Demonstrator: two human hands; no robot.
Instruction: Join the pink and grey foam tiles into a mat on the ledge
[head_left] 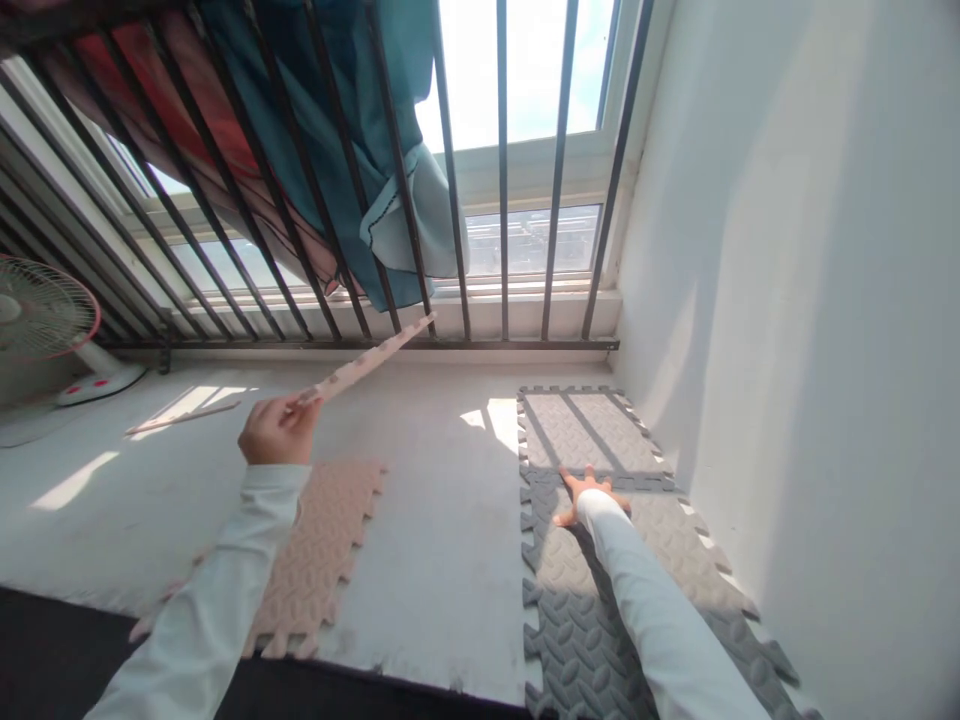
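A long thin pink strip with notched edges [367,367] is held up at one end by my left hand [279,430], its fingers closed on it. Below that hand lies a pink foam tile [322,560] with toothed edges, partly hidden by my sleeve. My right hand [592,495] rests with spread fingers near the seam between two grey foam tiles. The farther grey tile [577,430] is crossed by bar shadows; the nearer one [577,640] runs toward me under my right arm.
A dark metal railing [450,345] with cloths [375,150] hanging on it stands before the windows. A fan [101,375] is at the far left, near a thin strip [182,418] on the floor. A white wall [810,350] borders the right side.
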